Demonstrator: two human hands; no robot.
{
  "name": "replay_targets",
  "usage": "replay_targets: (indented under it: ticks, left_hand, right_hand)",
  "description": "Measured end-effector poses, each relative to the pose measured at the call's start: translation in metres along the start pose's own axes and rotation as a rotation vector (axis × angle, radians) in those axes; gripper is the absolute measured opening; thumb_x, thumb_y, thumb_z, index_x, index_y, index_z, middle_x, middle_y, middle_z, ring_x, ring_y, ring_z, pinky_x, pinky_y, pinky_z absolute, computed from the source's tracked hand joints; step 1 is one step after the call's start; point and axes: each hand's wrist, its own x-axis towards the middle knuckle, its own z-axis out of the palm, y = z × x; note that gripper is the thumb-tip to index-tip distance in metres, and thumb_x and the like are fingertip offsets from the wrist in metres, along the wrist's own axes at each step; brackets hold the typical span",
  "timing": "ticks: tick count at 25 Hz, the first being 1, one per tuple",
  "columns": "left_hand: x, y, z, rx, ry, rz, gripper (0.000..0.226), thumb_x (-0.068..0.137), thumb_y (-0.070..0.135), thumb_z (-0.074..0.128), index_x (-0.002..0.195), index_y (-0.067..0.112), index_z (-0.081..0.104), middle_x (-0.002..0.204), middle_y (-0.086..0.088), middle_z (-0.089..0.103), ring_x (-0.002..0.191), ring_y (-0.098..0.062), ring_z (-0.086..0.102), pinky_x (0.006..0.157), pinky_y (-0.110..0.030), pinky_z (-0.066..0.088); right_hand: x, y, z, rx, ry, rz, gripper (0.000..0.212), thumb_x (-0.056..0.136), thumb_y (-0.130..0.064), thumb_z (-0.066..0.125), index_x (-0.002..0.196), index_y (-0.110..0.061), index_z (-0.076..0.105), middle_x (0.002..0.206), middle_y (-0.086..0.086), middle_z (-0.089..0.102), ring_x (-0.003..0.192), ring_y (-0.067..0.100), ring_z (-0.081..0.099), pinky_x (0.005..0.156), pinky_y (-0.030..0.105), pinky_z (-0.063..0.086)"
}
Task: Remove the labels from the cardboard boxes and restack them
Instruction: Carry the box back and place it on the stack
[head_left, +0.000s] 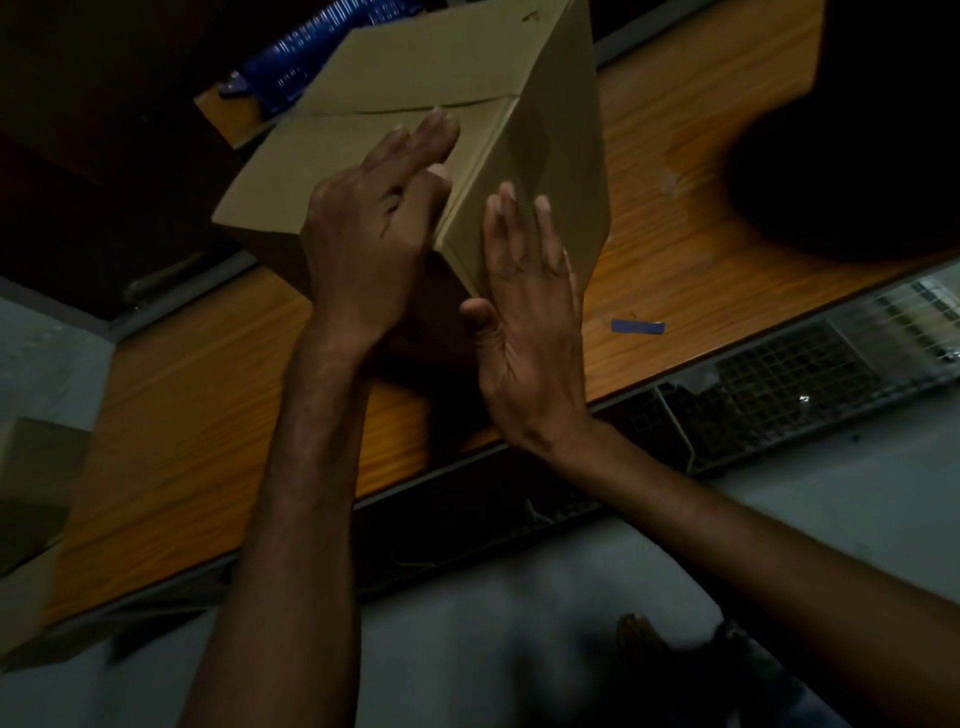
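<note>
Cardboard box (550, 130), brown, plain: stands tipped on one corner on the wooden table (208, 389), flaps closed along a centre seam (415, 106). No label shows on the two faces in view; the other faces are hidden.

Left hand (363, 244): laid over the top face by the near edge, fingers (431, 135) nearly straight and reaching toward the seam, nothing seen in their grasp.

Right hand (524, 312): flat against the right side face, fingers (545, 228) straight and slightly spread, steadying the box and grasping nothing.

Blue strip (638, 327): small, loose on the table just right of the box; possibly a peeled label or tape.

Second box (31, 467): at the far left edge, dim, apart from the first.

Progress, as judged: this box looks stripped or under inspection. Restacking is not yet done, and no stack is in view.
</note>
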Motion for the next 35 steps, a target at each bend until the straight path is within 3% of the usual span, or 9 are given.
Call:
replay_targets:
  ticks: [4, 8, 12, 16, 20, 24, 28, 32, 35]
  left_hand:
    - [-0.001, 0.0, 0.0, -0.02, 0.001, 0.0, 0.044, 0.101, 0.038, 0.04, 0.14, 0.032, 0.057, 0.147, 0.015, 0.055, 0.142, 0.0, 0.042, 0.118, -0.047, 0.036]
    - [0.0, 0.001, -0.001, -0.016, -0.013, 0.003, 0.044, 0.1, 0.038, 0.041, 0.14, 0.031, 0.059, 0.147, 0.015, 0.055, 0.142, -0.002, 0.042, 0.117, -0.047, 0.037]
    - [0.0, 0.001, -0.002, -0.007, -0.023, 0.004, 0.045, 0.1, 0.038, 0.04, 0.141, 0.032, 0.058, 0.147, 0.016, 0.055, 0.143, -0.002, 0.041, 0.117, -0.048, 0.036]
    - [-0.001, 0.002, -0.003, 0.004, -0.03, 0.0, 0.046, 0.1, 0.039, 0.039, 0.141, 0.032, 0.058, 0.149, 0.015, 0.053, 0.144, -0.002, 0.04, 0.118, -0.048, 0.035]
    - [0.001, 0.001, -0.001, -0.002, -0.03, 0.002, 0.047, 0.099, 0.039, 0.038, 0.14, 0.03, 0.059, 0.148, 0.013, 0.054, 0.14, 0.004, 0.038, 0.118, -0.044, 0.036]
    - [0.001, -0.002, -0.002, -0.004, -0.041, 0.013, 0.051, 0.099, 0.044, 0.035, 0.141, 0.029, 0.058, 0.149, 0.014, 0.054, 0.144, -0.002, 0.04, 0.118, -0.044, 0.036]
    - [0.002, -0.001, -0.002, -0.003, -0.039, 0.006, 0.051, 0.098, 0.045, 0.035, 0.141, 0.03, 0.059, 0.149, 0.014, 0.054, 0.144, -0.004, 0.041, 0.118, -0.047, 0.036]
    - [0.0, -0.002, -0.002, 0.005, -0.033, 0.016, 0.049, 0.099, 0.043, 0.036, 0.141, 0.031, 0.059, 0.149, 0.014, 0.054, 0.144, -0.004, 0.041, 0.117, -0.05, 0.036]
    - [0.002, 0.001, 0.0, -0.004, -0.034, -0.001, 0.047, 0.099, 0.04, 0.039, 0.14, 0.031, 0.06, 0.148, 0.014, 0.054, 0.143, -0.003, 0.04, 0.118, -0.047, 0.036]
  right_hand:
    - [-0.037, 0.007, 0.0, -0.027, -0.033, -0.039, 0.075, 0.106, -0.059, 0.007, 0.162, -0.013, 0.027, 0.171, 0.005, 0.026, 0.161, 0.026, 0.012, 0.122, 0.059, 0.021]
    - [-0.024, 0.005, -0.003, -0.007, -0.037, 0.005, 0.064, 0.11, -0.047, 0.015, 0.163, -0.014, 0.027, 0.172, 0.001, 0.024, 0.162, 0.025, 0.005, 0.125, 0.059, 0.012]
    - [-0.016, -0.006, 0.0, 0.05, 0.02, 0.072, 0.06, 0.108, -0.034, 0.023, 0.163, -0.012, 0.028, 0.172, 0.001, 0.024, 0.162, 0.025, 0.004, 0.126, 0.058, 0.012]
    - [-0.034, -0.006, 0.002, -0.014, -0.002, 0.049, 0.058, 0.108, -0.034, 0.026, 0.163, -0.015, 0.029, 0.171, -0.001, 0.026, 0.162, 0.024, 0.006, 0.125, 0.059, 0.013]
    - [-0.013, -0.019, 0.002, 0.05, 0.048, 0.175, 0.058, 0.11, -0.036, 0.023, 0.164, -0.018, 0.025, 0.172, -0.004, 0.022, 0.162, 0.021, 0.001, 0.127, 0.056, 0.008]
    - [-0.039, -0.029, 0.001, 0.017, 0.007, 0.066, 0.057, 0.109, -0.034, 0.025, 0.163, -0.017, 0.029, 0.171, -0.003, 0.026, 0.162, 0.022, 0.006, 0.126, 0.058, 0.01]
    - [-0.004, -0.028, 0.0, 0.055, 0.053, 0.209, 0.057, 0.111, -0.036, 0.022, 0.165, -0.02, 0.025, 0.173, -0.006, 0.021, 0.162, 0.02, 0.0, 0.127, 0.056, 0.005]
    - [-0.028, -0.033, -0.001, 0.034, 0.003, 0.146, 0.056, 0.111, -0.036, 0.023, 0.165, -0.022, 0.026, 0.172, -0.008, 0.022, 0.162, 0.017, 0.002, 0.128, 0.055, 0.006]
    - [-0.004, -0.025, -0.001, 0.025, 0.061, 0.243, 0.054, 0.112, -0.035, 0.024, 0.165, -0.023, 0.025, 0.171, -0.009, 0.024, 0.162, 0.017, 0.001, 0.128, 0.055, 0.004]
